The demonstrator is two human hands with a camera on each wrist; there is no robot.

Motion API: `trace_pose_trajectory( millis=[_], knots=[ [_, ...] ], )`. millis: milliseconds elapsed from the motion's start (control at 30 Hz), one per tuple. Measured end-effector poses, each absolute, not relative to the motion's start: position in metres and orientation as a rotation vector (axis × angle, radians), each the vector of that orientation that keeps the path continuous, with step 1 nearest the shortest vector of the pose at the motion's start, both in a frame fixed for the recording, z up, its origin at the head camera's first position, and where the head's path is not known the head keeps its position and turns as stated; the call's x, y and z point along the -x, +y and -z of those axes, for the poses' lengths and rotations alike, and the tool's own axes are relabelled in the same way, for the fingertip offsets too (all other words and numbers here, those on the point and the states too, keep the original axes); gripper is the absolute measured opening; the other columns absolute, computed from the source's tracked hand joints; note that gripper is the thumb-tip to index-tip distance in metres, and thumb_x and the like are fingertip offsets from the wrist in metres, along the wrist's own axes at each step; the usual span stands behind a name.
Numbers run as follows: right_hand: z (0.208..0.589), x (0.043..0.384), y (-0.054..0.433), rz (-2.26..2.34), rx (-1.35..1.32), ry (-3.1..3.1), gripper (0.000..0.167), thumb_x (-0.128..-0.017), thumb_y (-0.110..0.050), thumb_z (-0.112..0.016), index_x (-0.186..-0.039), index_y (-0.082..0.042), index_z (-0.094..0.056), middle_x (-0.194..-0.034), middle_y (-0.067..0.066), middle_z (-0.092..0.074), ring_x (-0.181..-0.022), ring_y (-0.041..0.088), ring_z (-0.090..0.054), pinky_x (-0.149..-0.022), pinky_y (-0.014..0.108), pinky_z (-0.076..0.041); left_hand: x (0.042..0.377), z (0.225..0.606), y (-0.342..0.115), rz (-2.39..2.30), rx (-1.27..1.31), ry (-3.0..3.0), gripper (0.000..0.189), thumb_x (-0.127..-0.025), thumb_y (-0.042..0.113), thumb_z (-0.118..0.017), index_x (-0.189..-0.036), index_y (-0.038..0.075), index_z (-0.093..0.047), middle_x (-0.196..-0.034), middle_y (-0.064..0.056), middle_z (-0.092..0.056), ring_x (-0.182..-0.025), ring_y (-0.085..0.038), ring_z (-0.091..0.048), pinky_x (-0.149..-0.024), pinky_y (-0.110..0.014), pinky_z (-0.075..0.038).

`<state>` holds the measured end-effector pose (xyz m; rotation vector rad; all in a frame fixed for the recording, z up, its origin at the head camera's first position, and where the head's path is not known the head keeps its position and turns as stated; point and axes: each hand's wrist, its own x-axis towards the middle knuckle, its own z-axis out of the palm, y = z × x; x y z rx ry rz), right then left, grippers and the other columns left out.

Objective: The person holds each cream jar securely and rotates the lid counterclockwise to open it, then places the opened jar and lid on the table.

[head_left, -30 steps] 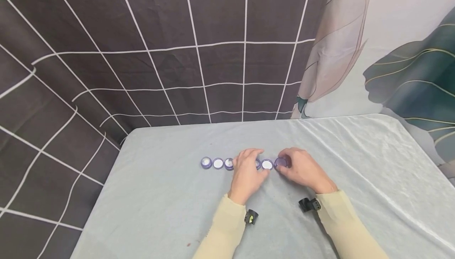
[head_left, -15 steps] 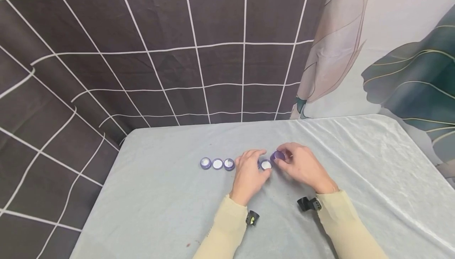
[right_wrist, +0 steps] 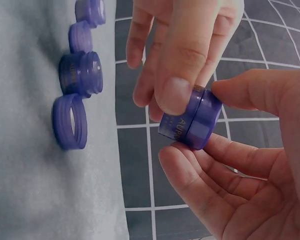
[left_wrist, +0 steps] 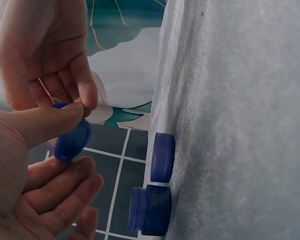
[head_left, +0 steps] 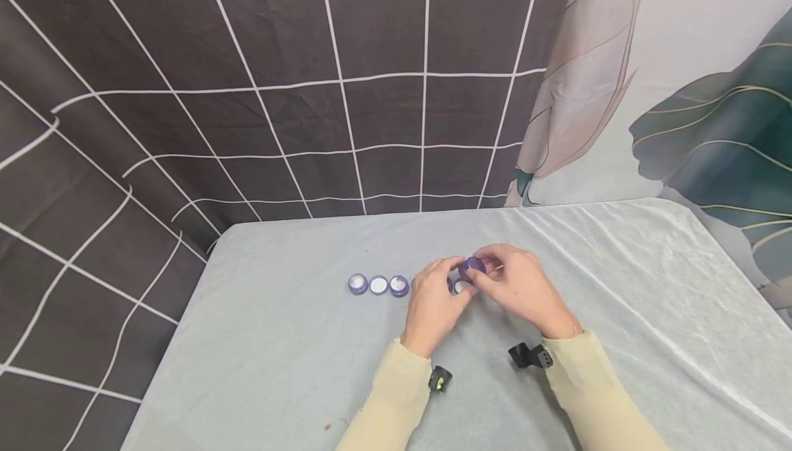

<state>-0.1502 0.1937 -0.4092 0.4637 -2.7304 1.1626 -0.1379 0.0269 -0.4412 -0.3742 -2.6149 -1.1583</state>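
A small purple cream jar with its lid on is up off the table between the two hands. My right hand pinches it by the lid end, thumb on one side and fingers on the other. My left hand has come round the base end, its thumb lying over the jar and its index finger along the opposite edge. Under the hands, at the right end of a row, an upturned lid lies beside an open jar.
The row runs left across the pale blue tablecloth: a jar, a lid and another jar show past my left hand, which hides part of it. A dark checked curtain hangs behind the table.
The right hand has lifted the purple jar from the right end of the row and carried it left to the left hand. The left hand has barely moved.
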Motion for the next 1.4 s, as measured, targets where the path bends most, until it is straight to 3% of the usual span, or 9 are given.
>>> trace_pose_trajectory(
  millis=[533, 933, 1400],
  knots=[
    [0.409, 0.15, 0.188, -1.243, -0.401, -2.733, 0.03, -0.09, -0.025, -0.074, -0.109, -0.002, -0.07, -0.093, 0.006, -0.073, -0.079, 0.013, -0.07, -0.073, 0.032, -0.058, 0.14, 0.444, 0.028, 1.184, 0.358, -2.516, 0.036, -0.082, 0.026, -0.082, -0.114, 0.011, -0.074, -0.111, -0.001, -0.075, -0.105, -0.017, -0.069, -0.093, -0.029, -0.052],
    [0.41, 0.147, 0.185, -1.16, -0.253, -2.715, 0.036, -0.09, -0.04, -0.073, -0.101, -0.005, -0.073, -0.084, 0.002, -0.074, -0.074, 0.012, -0.069, -0.069, 0.035, -0.055, 0.139, 0.444, 0.03, 1.181, 0.337, -2.497, 0.035, -0.079, 0.029, -0.084, -0.11, 0.014, -0.074, -0.106, 0.002, -0.075, -0.099, -0.015, -0.069, -0.087, -0.029, -0.053],
    [0.41, 0.143, 0.18, -1.132, -0.187, -2.717, 0.032, -0.091, -0.04, -0.072, -0.095, -0.009, -0.076, -0.077, -0.003, -0.073, -0.071, 0.012, -0.067, -0.063, 0.032, -0.051, 0.138, 0.447, 0.032, 1.16, 0.307, -2.477, 0.033, -0.075, 0.028, -0.087, -0.101, 0.014, -0.073, -0.098, 0.002, -0.073, -0.091, -0.02, -0.07, -0.079, -0.031, -0.053]
  ],
)
